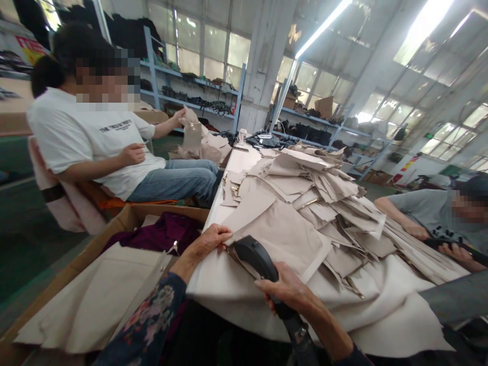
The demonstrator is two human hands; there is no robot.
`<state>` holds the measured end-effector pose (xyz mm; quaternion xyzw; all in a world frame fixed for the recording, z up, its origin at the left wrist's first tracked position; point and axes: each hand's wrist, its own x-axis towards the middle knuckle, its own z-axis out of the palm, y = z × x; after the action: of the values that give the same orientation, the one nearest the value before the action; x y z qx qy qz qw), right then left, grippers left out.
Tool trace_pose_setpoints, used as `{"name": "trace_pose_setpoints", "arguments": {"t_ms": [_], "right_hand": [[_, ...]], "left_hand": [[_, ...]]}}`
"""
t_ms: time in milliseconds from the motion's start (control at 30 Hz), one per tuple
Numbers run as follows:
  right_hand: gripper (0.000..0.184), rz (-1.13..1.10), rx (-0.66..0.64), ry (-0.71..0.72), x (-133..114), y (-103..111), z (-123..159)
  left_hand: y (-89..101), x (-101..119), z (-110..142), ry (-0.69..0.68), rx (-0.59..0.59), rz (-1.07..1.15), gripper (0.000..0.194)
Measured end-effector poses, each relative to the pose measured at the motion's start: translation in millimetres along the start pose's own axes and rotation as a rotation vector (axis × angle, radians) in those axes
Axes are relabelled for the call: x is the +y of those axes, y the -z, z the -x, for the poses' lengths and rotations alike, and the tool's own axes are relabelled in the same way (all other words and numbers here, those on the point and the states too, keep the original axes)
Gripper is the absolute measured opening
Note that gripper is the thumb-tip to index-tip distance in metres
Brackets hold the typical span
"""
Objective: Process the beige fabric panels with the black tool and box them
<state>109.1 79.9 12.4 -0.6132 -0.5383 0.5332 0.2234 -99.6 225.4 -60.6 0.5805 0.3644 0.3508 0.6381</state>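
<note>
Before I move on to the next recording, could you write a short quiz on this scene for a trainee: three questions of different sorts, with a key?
1. Which of the camera wearer's hands grips the black tool?
2. True or false: the purple cloth lies in the cardboard box.
3. Fill the gap: the fingers of the wearer's left hand pinch the edge of a ___ piece of cloth on the table.

Key:
1. The right hand.
2. True.
3. Beige.
</note>
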Motion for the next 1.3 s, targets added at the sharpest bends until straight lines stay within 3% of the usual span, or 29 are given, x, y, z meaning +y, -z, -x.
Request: {"name": "trace_pose_setpoints", "arguments": {"t_ms": [133, 267, 533, 800, 1000, 1067, 1167, 1300], "right_hand": [[0.017, -0.002, -0.006, -0.013, -4.6, -2.4, -3.7], [0.025, -0.103, -0.007, 0.076, -14.0, -0.9, -18.0], [0.017, -0.023, -0.026, 0.031, 8.1, 8.0, 2.4], [0.027, -0.179, -0.029, 0.087, -18.8, 3.2, -19.4], [0.026, -0.184, 0.123, 0.112, 3.0, 28.6, 13.3], [0.026, -0.178, 0.115, 0.102, 12.6, 31.1, 20.9], [0.022, -0.159, 0.035, 0.092, 19.5, 22.4, 15.7], [0.019, -0.164, -0.032, 0.087, 11.2, 2.3, -8.6]], "left_hand": [[1.8, 0.5, 1.9, -0.008, -0.026, 0.003, 0.028], [1.2, 0.8, 2.5, 0.004, -0.059, 0.003, 0.030], [3.4, -0.7, 1.7, -0.011, -0.092, 0.036, 0.029], [1.4, 3.2, 6.6, 0.001, -0.102, 0.042, 0.031], [0.6, 0.4, 7.3, -0.010, -0.066, 0.027, 0.030], [-0.5, 0.9, 7.7, -0.010, -0.061, 0.007, 0.030], [-3.9, 4.4, 9.3, -0.009, -0.056, -0.049, 0.030], [-13.0, 11.0, 13.8, -0.005, -0.054, -0.193, 0.034]]}}
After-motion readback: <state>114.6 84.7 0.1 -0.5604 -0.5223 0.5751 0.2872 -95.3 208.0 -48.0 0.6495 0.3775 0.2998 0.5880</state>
